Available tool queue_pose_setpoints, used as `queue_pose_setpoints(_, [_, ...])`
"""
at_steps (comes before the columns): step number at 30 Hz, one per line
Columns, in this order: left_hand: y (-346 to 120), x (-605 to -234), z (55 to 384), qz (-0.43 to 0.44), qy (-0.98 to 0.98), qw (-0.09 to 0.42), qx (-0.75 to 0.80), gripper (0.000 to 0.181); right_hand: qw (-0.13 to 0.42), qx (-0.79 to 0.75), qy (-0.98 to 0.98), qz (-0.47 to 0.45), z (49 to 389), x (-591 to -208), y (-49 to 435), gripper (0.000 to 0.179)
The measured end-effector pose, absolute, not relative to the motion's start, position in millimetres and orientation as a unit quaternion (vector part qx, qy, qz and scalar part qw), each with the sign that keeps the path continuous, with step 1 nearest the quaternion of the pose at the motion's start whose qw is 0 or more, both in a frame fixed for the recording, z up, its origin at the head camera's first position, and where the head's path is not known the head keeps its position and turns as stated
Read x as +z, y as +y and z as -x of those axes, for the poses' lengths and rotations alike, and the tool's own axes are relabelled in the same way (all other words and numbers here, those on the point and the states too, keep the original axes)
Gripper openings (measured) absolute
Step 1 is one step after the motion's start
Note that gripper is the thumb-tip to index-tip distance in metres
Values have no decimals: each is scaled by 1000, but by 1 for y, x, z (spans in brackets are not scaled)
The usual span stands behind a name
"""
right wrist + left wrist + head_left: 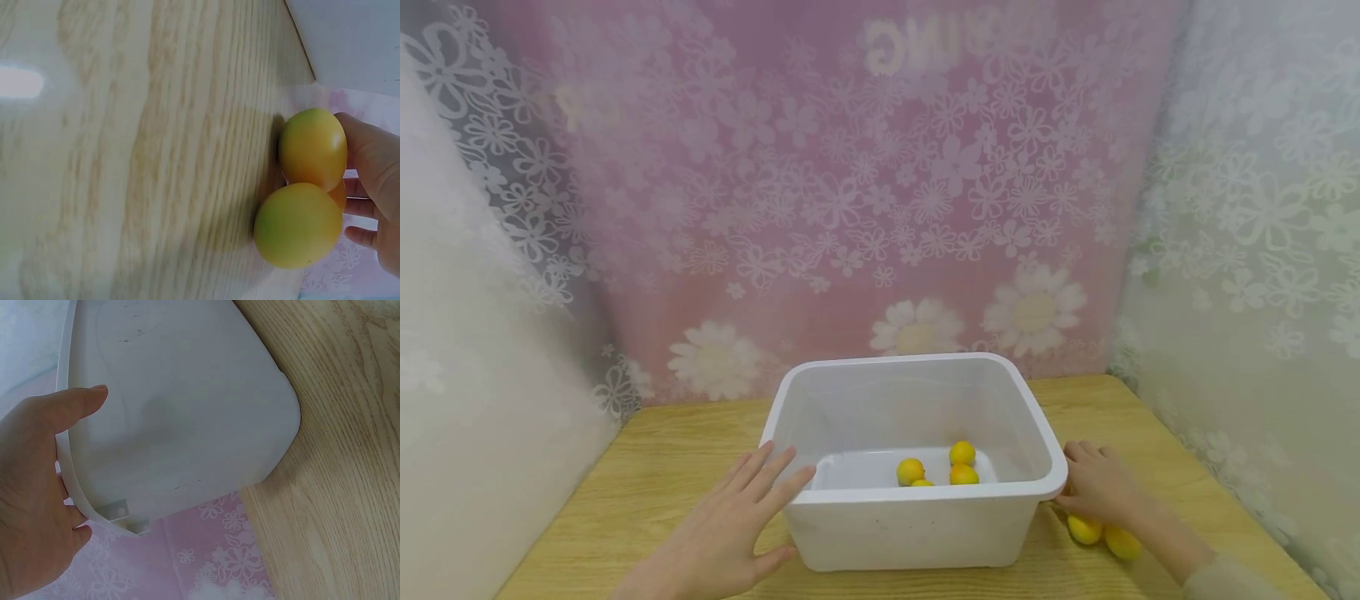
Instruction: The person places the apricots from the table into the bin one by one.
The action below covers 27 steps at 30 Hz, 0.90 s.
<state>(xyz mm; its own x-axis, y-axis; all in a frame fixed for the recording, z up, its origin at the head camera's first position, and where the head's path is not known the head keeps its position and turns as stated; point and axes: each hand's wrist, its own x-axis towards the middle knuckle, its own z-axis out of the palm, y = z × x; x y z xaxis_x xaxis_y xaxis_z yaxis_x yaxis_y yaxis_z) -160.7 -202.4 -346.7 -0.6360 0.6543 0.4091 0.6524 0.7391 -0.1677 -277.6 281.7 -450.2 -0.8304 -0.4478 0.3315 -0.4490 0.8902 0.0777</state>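
L hand (pixel 730 518) spread wide at wht tub (pixel 910 533), R hand (pixel 1102 485) by yel fruits (pixel 1084 531), can't tell grip

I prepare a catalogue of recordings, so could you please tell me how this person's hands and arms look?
The left hand and right hand are bare: no gloves or rings show. A plain, pale grey-beige sleeve ends on the right forearm; no sleeve shows on the left.

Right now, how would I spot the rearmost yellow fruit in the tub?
Find the white tub on the wooden table. In its right half, look just behind the nearer fruit. The rearmost yellow fruit sits there, nearest the far wall of the four visible inside.
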Motion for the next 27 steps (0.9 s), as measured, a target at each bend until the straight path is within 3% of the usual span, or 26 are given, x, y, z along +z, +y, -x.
queue_pose_setpoints(18, [-203,-349,161,369,-899,234,3,85,157,4,-961,-228,276,-455,280,35])
queue_pose_setpoints(27, [-202,-346,161,369,-901,228,-1,82,197,8,-950,-241,277,-453,282,31])
